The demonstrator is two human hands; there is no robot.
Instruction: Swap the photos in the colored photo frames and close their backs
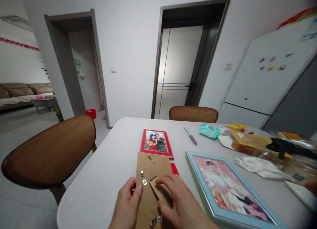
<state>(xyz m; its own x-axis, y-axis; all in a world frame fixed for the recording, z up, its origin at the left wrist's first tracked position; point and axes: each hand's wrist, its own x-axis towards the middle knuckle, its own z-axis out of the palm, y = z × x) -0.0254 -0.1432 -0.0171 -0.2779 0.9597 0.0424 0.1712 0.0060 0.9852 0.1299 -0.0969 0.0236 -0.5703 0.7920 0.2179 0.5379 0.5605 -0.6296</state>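
Centrally, backboard point(145, 202), between left hand point(126, 199), right hand point(180, 199)

I'm seeing plain tan on the board point(146, 202), silver on its clips point(144, 181), and here's vivid red on the small frame point(167, 143)! My bigger frame point(203, 186) shows pale blue with silver edging, its picture point(223, 186) mostly pinks and whites; tabletop point(99, 189) plain white, chairs point(49, 153) brown.

you're in a home, at a white dining table point(99, 176): one wooden chair point(49, 153) stands by its left edge, another point(193, 114) by its far edge. past the far right corner you have a fridge point(247, 85) dotted with magnets; well beyond the left edge, a brown cushioned sofa point(24, 89) and low table point(44, 103).
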